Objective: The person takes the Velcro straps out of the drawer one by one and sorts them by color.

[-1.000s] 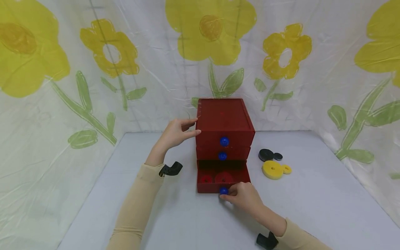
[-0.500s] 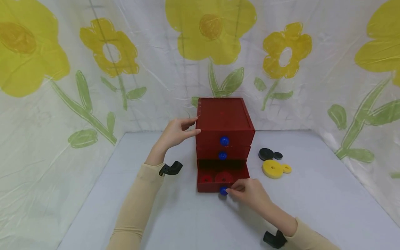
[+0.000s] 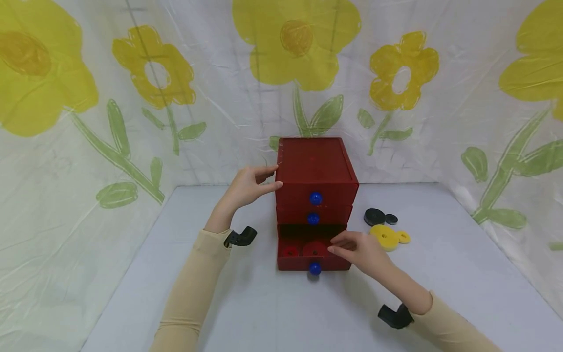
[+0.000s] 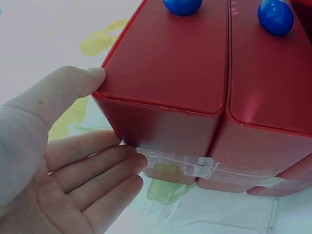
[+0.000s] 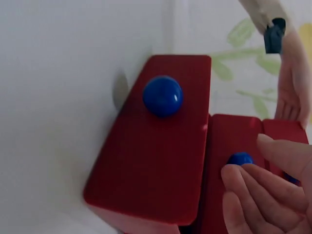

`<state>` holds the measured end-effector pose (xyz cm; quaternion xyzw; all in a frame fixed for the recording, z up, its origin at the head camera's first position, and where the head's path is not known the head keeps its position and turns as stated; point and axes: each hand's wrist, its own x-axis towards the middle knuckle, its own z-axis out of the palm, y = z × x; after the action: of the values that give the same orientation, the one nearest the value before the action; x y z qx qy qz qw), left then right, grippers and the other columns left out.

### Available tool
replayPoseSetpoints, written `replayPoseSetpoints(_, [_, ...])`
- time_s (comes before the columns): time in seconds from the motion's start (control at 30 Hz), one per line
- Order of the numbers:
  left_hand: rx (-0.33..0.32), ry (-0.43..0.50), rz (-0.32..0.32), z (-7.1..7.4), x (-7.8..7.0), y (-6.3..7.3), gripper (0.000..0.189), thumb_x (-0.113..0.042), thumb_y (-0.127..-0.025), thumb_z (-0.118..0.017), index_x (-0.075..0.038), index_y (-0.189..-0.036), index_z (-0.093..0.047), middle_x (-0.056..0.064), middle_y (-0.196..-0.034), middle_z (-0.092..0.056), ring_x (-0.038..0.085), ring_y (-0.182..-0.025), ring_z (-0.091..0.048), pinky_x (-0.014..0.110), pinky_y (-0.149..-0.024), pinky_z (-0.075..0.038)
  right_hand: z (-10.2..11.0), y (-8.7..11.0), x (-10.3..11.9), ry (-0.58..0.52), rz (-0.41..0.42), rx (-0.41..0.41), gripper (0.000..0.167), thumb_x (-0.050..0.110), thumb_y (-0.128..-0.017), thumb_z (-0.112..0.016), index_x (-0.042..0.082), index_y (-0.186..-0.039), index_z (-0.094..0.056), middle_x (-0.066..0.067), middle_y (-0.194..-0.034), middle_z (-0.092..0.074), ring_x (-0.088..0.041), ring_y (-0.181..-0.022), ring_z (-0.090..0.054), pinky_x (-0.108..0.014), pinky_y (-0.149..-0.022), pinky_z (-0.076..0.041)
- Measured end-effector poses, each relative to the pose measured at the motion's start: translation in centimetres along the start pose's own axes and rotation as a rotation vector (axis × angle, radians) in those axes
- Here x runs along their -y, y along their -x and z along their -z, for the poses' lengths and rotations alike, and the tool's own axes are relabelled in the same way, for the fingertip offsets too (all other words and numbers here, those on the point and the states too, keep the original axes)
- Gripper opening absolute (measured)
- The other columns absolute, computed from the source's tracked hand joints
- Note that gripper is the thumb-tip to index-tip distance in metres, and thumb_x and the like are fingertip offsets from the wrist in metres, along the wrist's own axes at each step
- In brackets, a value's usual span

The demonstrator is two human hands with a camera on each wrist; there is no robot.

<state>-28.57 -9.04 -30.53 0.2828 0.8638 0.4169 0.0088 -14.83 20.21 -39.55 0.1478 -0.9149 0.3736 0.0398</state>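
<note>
A red chest of drawers (image 3: pixel 312 159) stands on the table with its bottom drawer (image 3: pixel 293 264) pulled out. Inside lie a small red disc (image 3: pixel 289 252) and a larger red disc (image 3: pixel 309 249). My left hand (image 3: pixel 247 188) rests at the chest's upper left side, thumb at the front edge and fingers straight along the side wall in the left wrist view. Over the drawer's right edge hovers my right hand (image 3: pixel 364 252), fingers loosely bent and holding nothing. In the right wrist view the drawer's blue knob (image 5: pixel 163 96) is apart from that hand.
Right of the chest, a large yellow disc (image 3: pixel 384 237) and a small yellow disc (image 3: pixel 403 237) lie on the table (image 3: pixel 264 313). Behind them are a larger black disc (image 3: pixel 374 217) and a smaller black disc (image 3: pixel 391 219). A flower-printed sheet (image 3: pixel 220 122) hangs at the back.
My right hand has let go of the bottom drawer's blue knob and moved up and right to the drawer's right edge. The left hand and the drawer stay put.
</note>
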Motion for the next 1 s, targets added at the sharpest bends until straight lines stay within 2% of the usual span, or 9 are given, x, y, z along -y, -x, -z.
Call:
replayPoseSetpoints(0.13, [-0.003,0.000,0.002,0.0,0.0,0.0,0.058,-0.042,-0.086,-0.068,-0.017,-0.136,-0.054,0.005,-0.139,-0.053,0.022,-0.126,-0.052,0.037,-0.102,-0.045,0.4,-1.0,-0.7,-0.016,0.073,0.044,0.023,0.024,-0.084,-0.073,0.008,-0.101,-0.071,-0.002,-0.092,-0.072,-0.010,-0.082,-0.068,-0.020,-0.070,-0.056])
replayPoseSetpoints(0.33, [-0.006,0.008,-0.006,-0.1,0.1,0.0,0.058,-0.042,-0.086,-0.068,-0.017,-0.136,-0.054,0.005,-0.138,-0.053,0.022,-0.126,-0.052,0.036,-0.103,-0.045,0.3,-2.4,-1.8,0.001,0.123,0.111,0.027,0.019,-0.082,-0.074,0.007,-0.106,-0.069,-0.009,-0.099,-0.071,-0.017,-0.088,-0.068,-0.026,-0.075,-0.057])
replayPoseSetpoints(0.6, [-0.001,0.018,-0.010,-0.1,0.2,0.0,0.058,-0.042,-0.086,-0.067,-0.016,-0.136,-0.053,0.004,-0.139,-0.053,0.021,-0.127,-0.052,0.035,-0.103,-0.045,-0.6,-3.7,-3.0,0.009,0.161,0.202,0.036,0.013,-0.079,-0.077,0.006,-0.113,-0.066,-0.008,-0.107,-0.070,-0.021,-0.096,-0.067,-0.029,-0.079,-0.057])
replayPoseSetpoints(0.8, [-0.006,0.009,-0.020,-0.1,0.1,0.0,0.058,-0.041,-0.086,-0.068,-0.015,-0.136,-0.054,0.004,-0.139,-0.053,0.021,-0.127,-0.052,0.035,-0.103,-0.045,-1.3,-4.5,-3.9,0.097,0.187,0.260,0.041,0.009,-0.077,-0.078,0.008,-0.116,-0.066,-0.005,-0.109,-0.068,-0.019,-0.097,-0.065,-0.029,-0.080,-0.057])
replayPoseSetpoints(1.0, [-0.003,0.009,-0.015,-0.1,0.1,0.0,0.059,-0.042,-0.086,-0.068,-0.016,-0.137,-0.053,0.004,-0.140,-0.052,0.021,-0.127,-0.051,0.035,-0.103,-0.045,-1.7,-5.2,-4.2,0.107,0.262,0.317,0.044,0.005,-0.075,-0.078,0.005,-0.117,-0.064,-0.008,-0.111,-0.067,-0.021,-0.098,-0.065,-0.032,-0.081,-0.057])
